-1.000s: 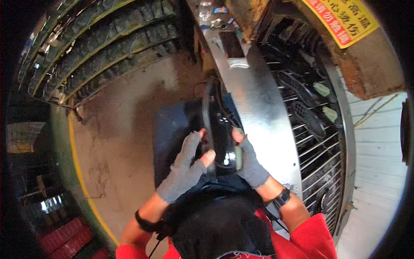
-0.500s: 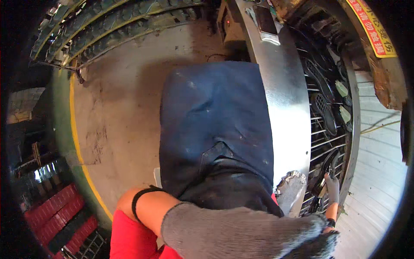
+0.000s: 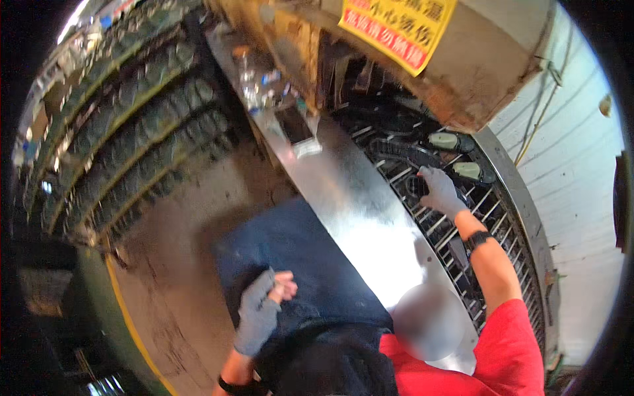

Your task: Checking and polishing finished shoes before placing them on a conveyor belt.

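My right hand [image 3: 441,193], in a grey glove with bare fingertips, reaches over a rack of metal bars [image 3: 432,228]. Its thumb and fingers curve round the near end of a black shoe sole [image 3: 415,189]; how firmly they grip is hard to see. Close beyond it lies another long black sole [image 3: 399,153]. To the right rest two dark pieces with pale green inserts, one a pale insert piece [image 3: 467,171]. My left hand [image 3: 263,310], gloved likewise, hovers over my dark blue apron [image 3: 297,244]. Its fingers are curled together, with nothing visible in them.
A shiny metal ledge [image 3: 356,218] runs between my body and the rack. On its far part lie a phone [image 3: 294,125] and small clutter. A brown housing with a yellow-red warning label [image 3: 399,30] overhangs the rack. Loaded shelves [image 3: 139,125] stand at the far left.
The view has swung to the right. My left arm, earlier stretched across my body towards the rack, is back over the apron. My right hand has moved farther along the rack.
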`<state>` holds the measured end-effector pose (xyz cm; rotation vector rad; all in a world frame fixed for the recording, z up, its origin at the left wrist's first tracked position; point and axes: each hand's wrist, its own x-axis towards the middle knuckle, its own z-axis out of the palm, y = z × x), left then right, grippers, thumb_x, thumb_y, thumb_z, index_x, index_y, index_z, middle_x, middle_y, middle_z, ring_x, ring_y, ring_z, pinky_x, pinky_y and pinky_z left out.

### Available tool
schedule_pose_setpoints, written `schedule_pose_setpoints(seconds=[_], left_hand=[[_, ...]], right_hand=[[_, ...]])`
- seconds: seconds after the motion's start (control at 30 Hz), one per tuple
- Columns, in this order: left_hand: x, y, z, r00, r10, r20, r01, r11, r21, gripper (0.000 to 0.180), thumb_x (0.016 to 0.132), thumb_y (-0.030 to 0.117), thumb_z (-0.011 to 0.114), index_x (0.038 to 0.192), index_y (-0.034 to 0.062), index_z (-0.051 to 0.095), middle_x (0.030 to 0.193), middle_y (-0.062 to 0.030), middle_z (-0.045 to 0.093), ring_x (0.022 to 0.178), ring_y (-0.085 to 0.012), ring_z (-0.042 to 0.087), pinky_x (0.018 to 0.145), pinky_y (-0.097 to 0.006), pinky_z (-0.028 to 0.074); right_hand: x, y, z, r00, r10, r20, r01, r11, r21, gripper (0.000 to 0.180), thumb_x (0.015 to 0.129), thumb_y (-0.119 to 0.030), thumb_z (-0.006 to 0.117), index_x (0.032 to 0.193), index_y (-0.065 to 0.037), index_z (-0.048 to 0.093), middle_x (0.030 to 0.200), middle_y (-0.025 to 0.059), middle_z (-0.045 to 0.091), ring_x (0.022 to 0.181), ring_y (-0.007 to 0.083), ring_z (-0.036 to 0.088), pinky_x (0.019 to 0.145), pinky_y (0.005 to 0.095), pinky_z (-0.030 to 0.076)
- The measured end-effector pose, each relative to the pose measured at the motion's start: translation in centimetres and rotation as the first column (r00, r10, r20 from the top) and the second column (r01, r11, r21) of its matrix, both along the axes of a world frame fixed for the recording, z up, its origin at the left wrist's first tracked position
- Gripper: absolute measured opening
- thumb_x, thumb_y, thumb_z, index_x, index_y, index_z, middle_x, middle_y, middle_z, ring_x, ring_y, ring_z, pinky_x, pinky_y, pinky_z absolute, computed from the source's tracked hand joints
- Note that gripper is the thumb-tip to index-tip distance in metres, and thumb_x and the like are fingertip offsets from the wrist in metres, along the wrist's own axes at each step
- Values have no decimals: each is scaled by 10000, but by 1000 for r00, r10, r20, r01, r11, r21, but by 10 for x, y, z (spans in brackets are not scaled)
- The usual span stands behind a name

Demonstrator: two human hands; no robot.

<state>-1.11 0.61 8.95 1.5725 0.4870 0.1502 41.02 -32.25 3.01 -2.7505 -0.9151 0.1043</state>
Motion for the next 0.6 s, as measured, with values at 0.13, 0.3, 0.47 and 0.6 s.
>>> schedule_pose_setpoints(seconds=[0.13, 0.3, 0.47, 0.6], left_hand=[[19, -12, -24, 999, -35, 6, 35, 953, -299, 452, 1109, 331, 539, 1353, -44, 607, 1155, -198, 723, 1021, -245, 713, 896, -389, 603], [66, -32, -27, 992, 48, -118, -109, 805, -583, 364, 1068, 215, 593, 1312, -55, 587, 1041, -164, 717, 937, -278, 746, 807, -405, 640], [49, -22, -30, 979, 160, -129, -205, 802, -561, 270, 1045, 170, 594, 1234, -22, 578, 951, -132, 702, 785, -311, 762, 739, -450, 667], [21, -30, -63, 930, 129, -343, -324, 728, -604, 233, 1063, 199, 600, 1226, 34, 579, 925, -145, 710, 742, -312, 769, 594, -445, 660]], right_hand=[[-94, 59, 95, 907, 420, 25, -420, 898, 132, 663, 635, -174, 865, 1254, -88, 645, 1263, 183, 631, 1253, 395, 586, 1034, 489, 496], [-128, 72, 114, 740, 660, -127, -600, 734, 320, 715, 885, -411, 776, 1481, -88, 547, 1413, 182, 622, 1322, 370, 591, 1109, 458, 486], [-3, -49, -8, 600, -196, -775, 759, 447, 474, 737, 970, -418, 768, 1520, -23, 475, 1245, 86, 667, 1018, 200, 682, 846, 327, 578], [104, -190, -58, 329, -52, -943, 939, -86, 333, 740, 890, -625, 782, 1401, -131, 574, 1230, 124, 683, 947, 291, 677, 795, 447, 582]])
